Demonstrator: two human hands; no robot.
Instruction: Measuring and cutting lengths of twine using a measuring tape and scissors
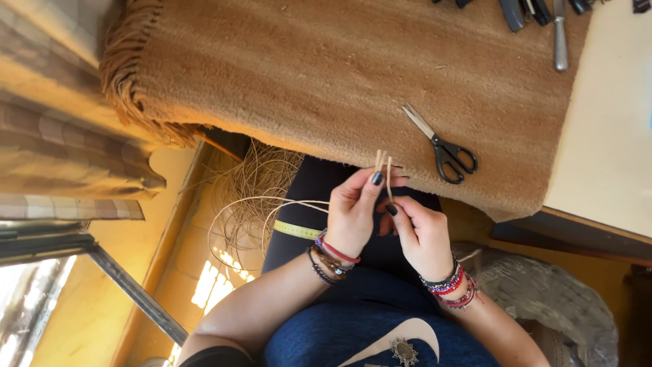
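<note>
pinching pale cane strips (382,163) between left hand (353,214) and right hand (422,234).

One head-worn camera looks steeply down from above the person's lap, close to the hands (387,221) at frame centre. The table (611,136) edge fills the upper frame (its far side is cut off); floor shows at left.
</note>
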